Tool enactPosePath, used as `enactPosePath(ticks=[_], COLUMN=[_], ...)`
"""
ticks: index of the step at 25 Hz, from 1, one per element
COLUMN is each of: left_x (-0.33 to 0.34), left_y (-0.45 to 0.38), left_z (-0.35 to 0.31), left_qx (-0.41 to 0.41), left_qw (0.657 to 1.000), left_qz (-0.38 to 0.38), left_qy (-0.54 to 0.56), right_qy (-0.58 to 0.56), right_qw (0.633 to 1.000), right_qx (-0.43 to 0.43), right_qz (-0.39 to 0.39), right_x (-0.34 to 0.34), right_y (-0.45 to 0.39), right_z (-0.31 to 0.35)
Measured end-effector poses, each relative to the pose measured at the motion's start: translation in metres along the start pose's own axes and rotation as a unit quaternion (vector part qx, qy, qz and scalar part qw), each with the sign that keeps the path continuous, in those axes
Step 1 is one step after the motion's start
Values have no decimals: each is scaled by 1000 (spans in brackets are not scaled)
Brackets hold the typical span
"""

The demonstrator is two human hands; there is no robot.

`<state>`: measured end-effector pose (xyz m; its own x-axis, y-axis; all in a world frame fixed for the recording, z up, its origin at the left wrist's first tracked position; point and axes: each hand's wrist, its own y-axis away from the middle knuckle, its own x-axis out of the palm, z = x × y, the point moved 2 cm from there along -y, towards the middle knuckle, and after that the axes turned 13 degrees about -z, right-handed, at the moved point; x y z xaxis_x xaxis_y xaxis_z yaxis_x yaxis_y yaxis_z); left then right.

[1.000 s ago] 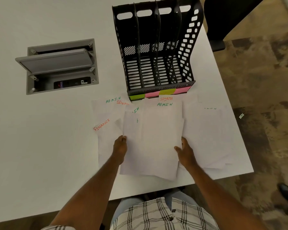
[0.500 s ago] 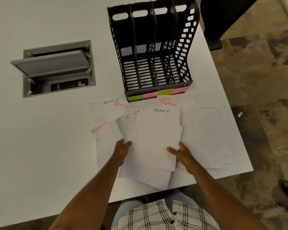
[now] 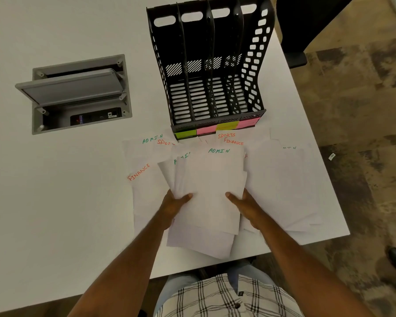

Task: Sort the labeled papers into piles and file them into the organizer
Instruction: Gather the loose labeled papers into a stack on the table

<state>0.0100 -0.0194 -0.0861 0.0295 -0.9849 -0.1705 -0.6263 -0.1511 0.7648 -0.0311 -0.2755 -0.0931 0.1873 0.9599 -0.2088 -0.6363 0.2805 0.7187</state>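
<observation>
White sheets with handwritten labels lie fanned out on the white table (image 3: 55, 202) in front of a black organizer (image 3: 212, 72) with several empty slots. The top sheet, marked ADMIN (image 3: 214, 179) in green, sits in the middle of a small stack. My left hand (image 3: 173, 205) grips the stack's left edge, thumb on top. My right hand (image 3: 244, 203) grips its right side, thumb on top as well. Sheets marked FINANCE (image 3: 144, 181), SPORTS (image 3: 229, 135) and another ADMIN sheet (image 3: 146, 145) lie flat around it.
Coloured sticky notes (image 3: 215, 129) line the organizer's front lip. A grey power box (image 3: 78, 94) with its lid raised is sunk into the table at left. The table's right edge (image 3: 318, 156) runs close to the papers; a dark chair (image 3: 306, 24) stands beyond it.
Both hands have closed in on the ADMIN stack and gathered several sheets together; thumbs now lie on top, and the stack has shifted slightly away from me.
</observation>
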Motion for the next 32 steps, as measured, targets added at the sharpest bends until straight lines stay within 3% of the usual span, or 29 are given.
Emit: enactPosePath(ticks=[4,6,11,14,19,22,27,32], left_x=[-4,-4,0,2,3,1,-6,-5], left_y=[-6,-7,-5,-7,-10,-8,-3,5], left_z=[7,8,7,7,7,0,-8,-12], left_qx=[-49,-72,-86,-81,-80,-72,-72,-110], left_qw=[996,994,996,997,995,995,996,985], left_qz=[-41,-39,-3,-3,-33,-56,-23,18], left_qy=[-58,-68,-20,10,40,27,55,132], right_qy=[20,90,200,191,167,148,38,-13], right_qw=[977,957,933,938,969,975,993,999], right_qx=[-68,-138,-220,-226,-165,-128,-20,20], right_qz=[-203,-240,-203,-180,-83,-102,-106,26], right_x=[-13,-18,-3,10,26,13,-2,12], right_y=[-7,-7,-19,-31,-32,-29,-23,-7], right_z=[6,9,33,48,44,34,24,34])
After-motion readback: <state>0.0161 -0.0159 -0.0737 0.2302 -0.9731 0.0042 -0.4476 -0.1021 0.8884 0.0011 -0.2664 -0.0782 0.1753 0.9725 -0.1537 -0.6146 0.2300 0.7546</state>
